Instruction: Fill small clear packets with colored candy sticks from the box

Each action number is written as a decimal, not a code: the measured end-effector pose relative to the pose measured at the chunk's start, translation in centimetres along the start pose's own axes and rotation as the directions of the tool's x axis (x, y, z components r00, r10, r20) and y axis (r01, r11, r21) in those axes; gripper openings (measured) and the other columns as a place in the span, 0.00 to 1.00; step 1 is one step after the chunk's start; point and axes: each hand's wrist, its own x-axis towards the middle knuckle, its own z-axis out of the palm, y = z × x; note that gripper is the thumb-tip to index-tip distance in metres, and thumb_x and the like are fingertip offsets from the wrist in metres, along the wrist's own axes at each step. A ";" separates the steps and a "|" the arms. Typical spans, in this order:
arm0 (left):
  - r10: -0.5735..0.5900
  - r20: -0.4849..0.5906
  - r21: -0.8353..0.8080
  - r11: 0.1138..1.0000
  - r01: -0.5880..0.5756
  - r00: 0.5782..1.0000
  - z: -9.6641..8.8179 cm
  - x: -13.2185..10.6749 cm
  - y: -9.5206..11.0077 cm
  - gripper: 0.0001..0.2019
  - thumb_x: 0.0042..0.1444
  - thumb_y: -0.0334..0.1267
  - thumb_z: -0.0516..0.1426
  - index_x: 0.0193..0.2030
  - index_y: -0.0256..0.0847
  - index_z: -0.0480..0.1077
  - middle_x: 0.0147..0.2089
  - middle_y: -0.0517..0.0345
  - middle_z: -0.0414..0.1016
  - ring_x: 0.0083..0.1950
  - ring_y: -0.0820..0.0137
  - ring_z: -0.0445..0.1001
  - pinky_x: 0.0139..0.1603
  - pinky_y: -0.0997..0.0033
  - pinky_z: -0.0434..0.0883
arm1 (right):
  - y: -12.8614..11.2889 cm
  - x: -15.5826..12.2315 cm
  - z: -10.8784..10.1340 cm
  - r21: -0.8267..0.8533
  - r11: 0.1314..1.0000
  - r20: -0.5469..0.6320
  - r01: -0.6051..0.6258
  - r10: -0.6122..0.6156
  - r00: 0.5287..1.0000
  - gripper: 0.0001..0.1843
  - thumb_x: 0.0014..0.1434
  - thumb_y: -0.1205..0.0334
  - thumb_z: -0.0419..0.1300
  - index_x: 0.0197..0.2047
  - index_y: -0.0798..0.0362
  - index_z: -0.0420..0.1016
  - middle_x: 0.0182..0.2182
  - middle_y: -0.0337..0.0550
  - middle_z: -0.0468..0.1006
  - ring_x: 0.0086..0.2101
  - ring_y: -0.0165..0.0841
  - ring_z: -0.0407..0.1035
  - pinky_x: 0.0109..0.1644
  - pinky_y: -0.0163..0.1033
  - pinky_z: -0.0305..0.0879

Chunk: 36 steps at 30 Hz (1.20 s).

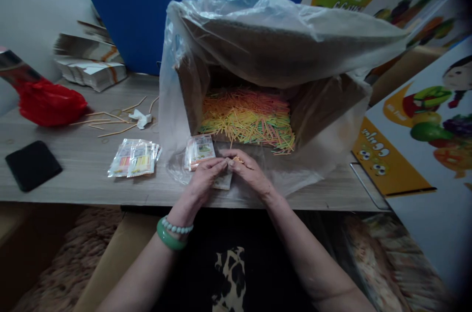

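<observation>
Left hand (203, 177) and right hand (251, 172) — fingertips meeting, pinching small flat pale plastic packet (222, 184) above tabletop. White printed packets (201, 150) lying stacked just beyond left hand — thin multicoloured sticks (250, 115) lying farther back, inside brown cardboard box (319, 105).

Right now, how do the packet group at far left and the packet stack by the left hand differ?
The packet group shows pink and yellow; the packet stack shows a green picture.
The packet group lies apart from both hands; the packet stack is beside the left hand.
Both contain overlapping packets.
</observation>
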 end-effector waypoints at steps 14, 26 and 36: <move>0.141 -0.098 -0.161 0.974 -0.156 0.985 0.3 -0.8 0.4 0.13 0.47 0.45 0.68 0.36 0.39 0.82 0.37 0.56 0.80 0.36 0.73 0.73 0.40 0.75 0.69 | 0.5 -0.5 0.9 -0.186 0.981 -0.196 -0.049 0.011 0.980 0.14 0.60 0.51 0.57 0.38 0.52 0.78 0.37 0.43 0.79 0.41 0.37 0.71 0.48 0.40 0.65; 0.125 -0.081 0.021 0.992 -0.123 0.989 -3.3 -2.2 2.7 0.14 0.47 0.43 0.68 0.38 0.39 0.82 0.39 0.52 0.81 0.42 0.67 0.75 0.49 0.67 0.70 | -0.1 1.2 4.0 -0.257 0.966 0.044 -0.035 0.048 0.998 0.11 0.52 0.57 0.58 0.23 0.53 0.66 0.23 0.35 0.66 0.28 0.29 0.60 0.34 0.35 0.55; 0.483 -0.331 0.748 0.658 -0.086 0.811 -12.6 -0.3 6.2 0.11 0.54 0.42 0.60 0.27 0.38 0.77 0.29 0.56 0.73 0.35 0.67 0.70 0.37 0.69 0.63 | 1.4 7.8 6.0 -0.769 0.497 -0.274 -0.402 0.312 0.910 0.18 0.63 0.51 0.52 0.50 0.52 0.73 0.46 0.53 0.78 0.45 0.44 0.72 0.45 0.44 0.64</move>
